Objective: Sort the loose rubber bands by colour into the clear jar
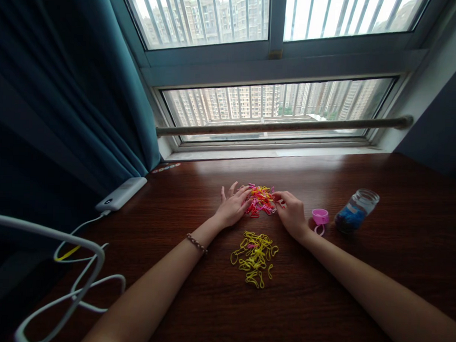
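Note:
A mixed heap of small pink, red, orange and yellow rubber bands (261,201) lies on the dark wooden table. My left hand (232,207) rests at the heap's left side, its fingers spread and some tips touching the bands. At the right edge of the heap, the thumb and forefinger of my right hand (291,213) are pinched together; what is between them is too small to make out. Closer to me is a separate pile of yellow rubber bands (255,257), with a bit of pink among them.
Right of my right hand are a pink cap with a ring (319,216) and a tilted clear jar (356,210) with blue and dark contents. A white power bank (121,193) with a looping white cable (94,246) sits left, by the blue curtain (136,113). Behind is a window.

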`<act>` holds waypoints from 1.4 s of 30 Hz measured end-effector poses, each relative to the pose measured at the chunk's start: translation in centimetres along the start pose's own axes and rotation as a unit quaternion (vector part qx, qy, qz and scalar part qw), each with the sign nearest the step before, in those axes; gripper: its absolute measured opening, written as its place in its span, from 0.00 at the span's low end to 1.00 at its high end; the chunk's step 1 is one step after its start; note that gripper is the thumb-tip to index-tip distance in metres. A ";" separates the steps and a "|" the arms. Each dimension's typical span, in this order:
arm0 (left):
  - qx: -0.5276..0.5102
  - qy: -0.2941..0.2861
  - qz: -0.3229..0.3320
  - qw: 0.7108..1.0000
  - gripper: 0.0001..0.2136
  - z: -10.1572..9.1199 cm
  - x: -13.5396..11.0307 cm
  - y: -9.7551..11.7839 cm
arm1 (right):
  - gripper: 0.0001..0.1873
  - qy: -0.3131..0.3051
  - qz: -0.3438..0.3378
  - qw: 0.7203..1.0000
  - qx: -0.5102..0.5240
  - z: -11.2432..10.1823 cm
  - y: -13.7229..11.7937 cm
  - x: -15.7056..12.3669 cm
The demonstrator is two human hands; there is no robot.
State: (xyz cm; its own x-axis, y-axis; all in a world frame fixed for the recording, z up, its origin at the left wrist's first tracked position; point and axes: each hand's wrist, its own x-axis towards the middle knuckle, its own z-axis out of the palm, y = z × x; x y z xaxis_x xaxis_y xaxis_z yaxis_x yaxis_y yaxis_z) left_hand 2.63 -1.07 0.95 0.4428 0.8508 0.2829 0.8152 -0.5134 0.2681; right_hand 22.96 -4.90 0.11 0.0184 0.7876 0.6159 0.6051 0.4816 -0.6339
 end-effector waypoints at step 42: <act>-0.342 0.182 -0.092 0.917 0.07 -0.2 -0.5 -1.7 | 0.09 -0.041 -0.084 0.991 0.092 -0.7 -2.7 -0.4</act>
State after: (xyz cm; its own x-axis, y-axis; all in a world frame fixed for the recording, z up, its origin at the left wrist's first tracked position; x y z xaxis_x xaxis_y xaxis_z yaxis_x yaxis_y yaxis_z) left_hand 0.92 -0.59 0.56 0.0646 0.9004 0.4302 0.3837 -0.4204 0.8222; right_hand 21.85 -6.77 1.85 -0.1403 0.7155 0.6843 0.4380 0.6647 -0.6052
